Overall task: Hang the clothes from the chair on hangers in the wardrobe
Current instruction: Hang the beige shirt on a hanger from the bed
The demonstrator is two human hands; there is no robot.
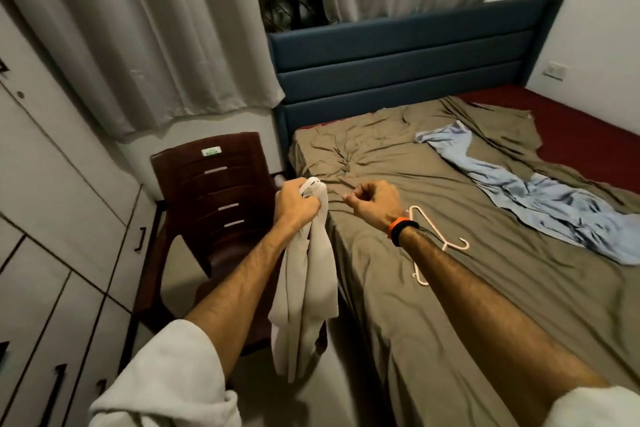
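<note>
My left hand (297, 202) grips the top of a beige garment (306, 291) that hangs down in front of the dark brown plastic chair (211, 191). The chair's seat shows no other clothes. My right hand (372, 202) hovers over the bed edge with fingers curled and holds nothing. A pale pink hanger (424, 222) lies on the bed just beyond my right wrist, partly hidden by my forearm. A light blue garment (540, 204) lies spread across the bed at the right.
The white wardrobe (52, 218) with dark handles runs along the left, its doors closed. The bed with an olive sheet (450, 322) and blue headboard (408, 62) fills the right. Grey curtains (145, 38) hang behind the chair.
</note>
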